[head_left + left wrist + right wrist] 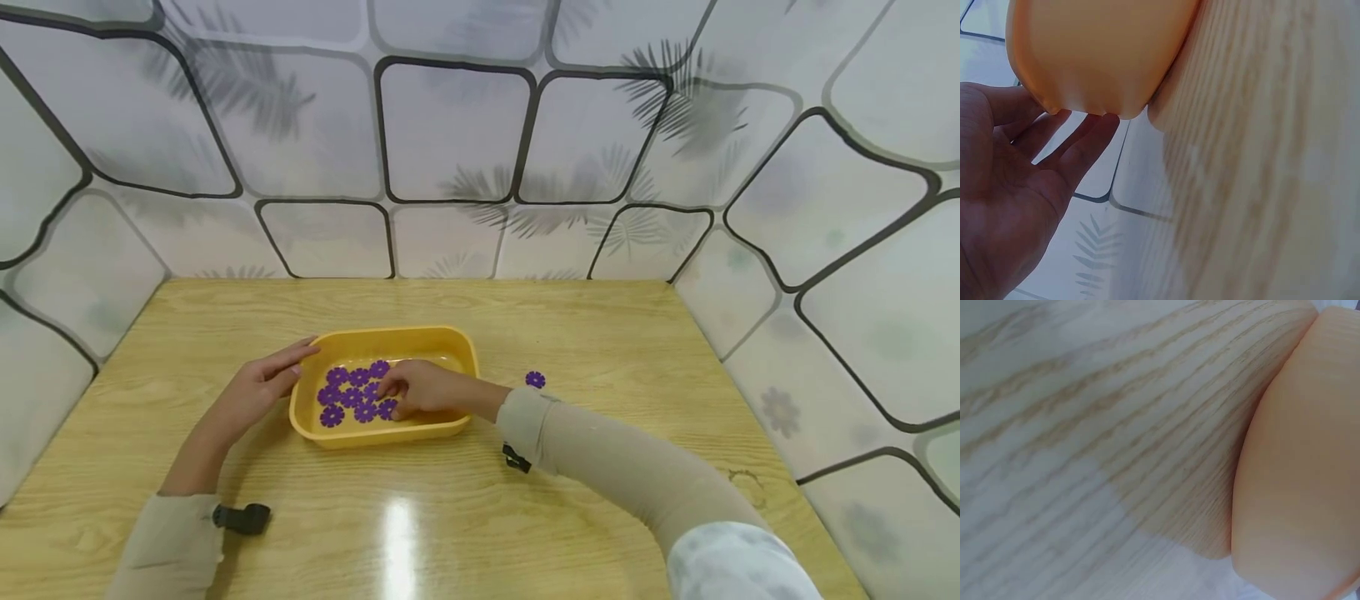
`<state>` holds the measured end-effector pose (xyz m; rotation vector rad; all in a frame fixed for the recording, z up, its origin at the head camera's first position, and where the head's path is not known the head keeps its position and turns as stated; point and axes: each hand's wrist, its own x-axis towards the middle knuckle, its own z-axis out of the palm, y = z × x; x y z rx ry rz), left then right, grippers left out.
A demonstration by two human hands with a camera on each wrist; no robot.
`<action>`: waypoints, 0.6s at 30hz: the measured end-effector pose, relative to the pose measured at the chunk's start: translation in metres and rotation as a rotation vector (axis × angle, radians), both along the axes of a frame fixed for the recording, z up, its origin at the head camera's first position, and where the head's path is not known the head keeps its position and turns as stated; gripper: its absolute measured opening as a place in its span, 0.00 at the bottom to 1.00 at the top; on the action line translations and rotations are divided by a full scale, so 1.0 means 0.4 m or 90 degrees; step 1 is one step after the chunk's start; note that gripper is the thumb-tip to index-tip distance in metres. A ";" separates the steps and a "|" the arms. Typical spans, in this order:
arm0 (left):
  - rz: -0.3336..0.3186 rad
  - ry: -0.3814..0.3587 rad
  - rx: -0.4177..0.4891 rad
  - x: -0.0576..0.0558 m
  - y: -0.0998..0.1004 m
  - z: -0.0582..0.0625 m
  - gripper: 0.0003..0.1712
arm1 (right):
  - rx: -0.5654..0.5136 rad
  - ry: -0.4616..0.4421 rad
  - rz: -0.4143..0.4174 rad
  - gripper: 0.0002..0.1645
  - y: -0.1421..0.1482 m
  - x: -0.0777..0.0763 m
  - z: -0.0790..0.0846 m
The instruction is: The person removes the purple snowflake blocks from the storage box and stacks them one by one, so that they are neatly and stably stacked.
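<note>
Head view, left hand (258, 390) straight-fingered, touching smooth, round-cornered yellow tub (390, 436), right hand (429, 387) curled over notched purple discs (351, 397), its grip unclear.

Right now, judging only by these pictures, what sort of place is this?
Probably a small indoor tabletop workspace, perhaps a booth: leaf-patterned walls stand close around three sides of a wood-grain table, which holds a yellow tray of purple flower-shaped discs.
</note>
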<state>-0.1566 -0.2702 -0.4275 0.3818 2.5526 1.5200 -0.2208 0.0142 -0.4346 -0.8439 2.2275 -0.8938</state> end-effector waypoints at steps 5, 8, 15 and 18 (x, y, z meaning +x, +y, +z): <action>0.004 -0.004 -0.004 0.001 -0.002 -0.001 0.26 | 0.019 0.013 -0.003 0.15 -0.005 0.002 -0.003; 0.002 -0.002 0.001 -0.001 -0.002 -0.003 0.26 | 0.024 0.015 -0.002 0.14 -0.005 0.006 0.002; 0.001 -0.003 0.009 -0.002 -0.002 -0.005 0.26 | 0.045 0.045 0.018 0.14 -0.005 0.010 0.008; -0.001 -0.004 0.004 -0.001 -0.002 -0.005 0.26 | 0.049 0.061 0.022 0.14 -0.008 0.008 0.007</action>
